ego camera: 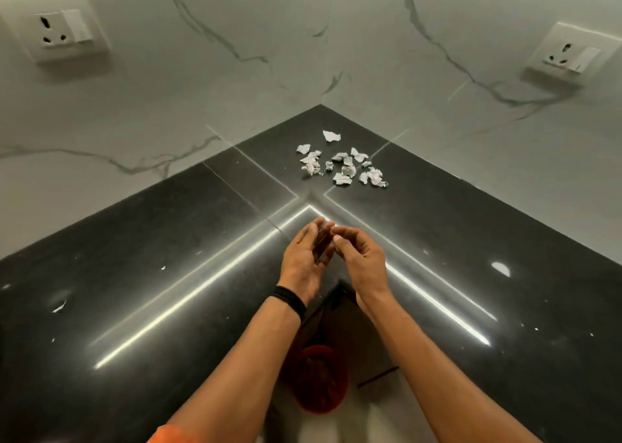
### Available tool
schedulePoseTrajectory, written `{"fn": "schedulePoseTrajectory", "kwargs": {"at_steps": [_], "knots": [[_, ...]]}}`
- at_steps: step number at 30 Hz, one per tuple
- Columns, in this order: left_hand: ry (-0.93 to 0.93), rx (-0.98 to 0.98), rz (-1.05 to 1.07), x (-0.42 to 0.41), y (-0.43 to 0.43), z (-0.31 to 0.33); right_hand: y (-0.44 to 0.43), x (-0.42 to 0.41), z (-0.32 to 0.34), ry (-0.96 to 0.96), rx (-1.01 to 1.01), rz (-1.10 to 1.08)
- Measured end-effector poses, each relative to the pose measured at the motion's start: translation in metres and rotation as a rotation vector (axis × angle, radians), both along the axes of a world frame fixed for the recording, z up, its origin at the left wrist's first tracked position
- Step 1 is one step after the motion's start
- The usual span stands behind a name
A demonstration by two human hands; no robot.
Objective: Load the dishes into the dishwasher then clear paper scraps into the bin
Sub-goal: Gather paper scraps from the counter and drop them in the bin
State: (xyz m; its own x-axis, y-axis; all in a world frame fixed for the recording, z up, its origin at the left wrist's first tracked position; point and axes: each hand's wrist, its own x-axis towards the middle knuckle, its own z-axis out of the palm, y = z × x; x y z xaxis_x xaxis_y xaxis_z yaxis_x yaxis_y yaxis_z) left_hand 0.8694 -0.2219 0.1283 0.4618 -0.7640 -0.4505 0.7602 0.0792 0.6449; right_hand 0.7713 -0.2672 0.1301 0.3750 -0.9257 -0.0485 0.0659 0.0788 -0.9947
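- paper scraps [348, 170]: a loose cluster of crumpled white bits on the black worktop [168, 257], deep in the corner where the two marble-look walls [235, 72] meet. One stray piece [331, 136] sits nearer the wall corner, just apart from the rest.
- Orientation: the single scraps share no heading, each crumpled its own way. The cluster's long axis runs left-right across the corner and it is shorter front to back.
- Grip: left hand [304, 257] and right hand [361, 257] hover close together over the worktop's inner corner, short of the scraps. Fingers are relaxed, the right ones loosely bent. We see nothing held in either.
- red bin [319, 380]: on the floor below the worktop's inner edge, between the forearms, well apart from the scraps.
- Step, as we judge it: the scrap-clearing part. No dishes or dishwasher are in view.
- How we'd do it well: come in from both ends of the long axis and rake the cluster inward into one heap. Pull in the stray first, then cup with both hands and lift. Carry it low and straight back over the bin so light bits don't drop on the way.
- Risk: small fragments left on the dark surface. We'd check with a second sweep.
- Further out: a black wristband [289, 299] on the left wrist, and a wall socket on each wall [57, 31] [565, 55].
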Motion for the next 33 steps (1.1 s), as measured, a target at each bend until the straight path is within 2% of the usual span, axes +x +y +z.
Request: {"fn": "schedulePoseTrajectory", "kwargs": {"at_steps": [7, 14, 20, 26, 28, 33], "knots": [[0.053, -0.008, 0.016, 0.032, -0.060, -0.012, -0.060, 0.033, -0.006, 0.050, -0.026, -0.020], [0.155, -0.058, 0.108, 0.044, -0.117, -0.006, -0.160, 0.045, -0.017, 0.134, -0.167, 0.053], [0.154, 0.003, 0.187, 0.057, -0.151, -0.014, -0.243, 0.069, -0.055, 0.448, -0.328, 0.115], [0.133, 0.049, 0.187, 0.084, -0.169, -0.023, -0.296, 0.099, -0.089, 0.946, -0.753, 0.365], [0.130, 0.059, 0.173, 0.095, -0.176, -0.026, -0.298, 0.102, -0.102, 0.999, -0.803, 0.363], [0.147, 0.082, 0.124, 0.117, -0.202, -0.041, -0.298, 0.100, -0.116, 0.985, -0.852, 0.272]]}}
